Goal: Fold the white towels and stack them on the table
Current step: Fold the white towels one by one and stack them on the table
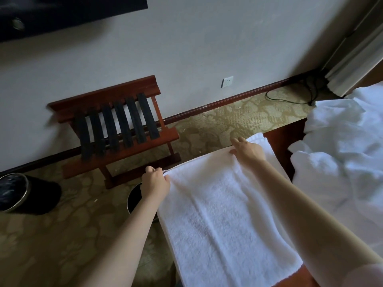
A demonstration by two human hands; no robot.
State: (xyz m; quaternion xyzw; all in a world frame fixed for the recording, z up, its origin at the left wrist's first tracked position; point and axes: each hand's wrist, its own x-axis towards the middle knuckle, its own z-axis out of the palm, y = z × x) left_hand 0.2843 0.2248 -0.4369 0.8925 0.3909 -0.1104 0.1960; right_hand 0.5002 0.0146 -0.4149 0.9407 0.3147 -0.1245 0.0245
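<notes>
A white towel (219, 208) lies spread flat on the reddish-brown table (304, 275). My left hand (155, 181) pinches its far left corner at the table's edge. My right hand (247, 149) pinches the far right corner. Beneath that corner another white towel (262, 141) shows, lying under the top one. Both my forearms reach across the spread towel.
A heap of crumpled white linen (342, 146) fills the right side. On the patterned carpet stand a wooden luggage rack (116, 125) against the wall, a dark bin (135, 196) beside the table, and another bin (14, 191) far left. A cable (290, 98) lies near the curtain.
</notes>
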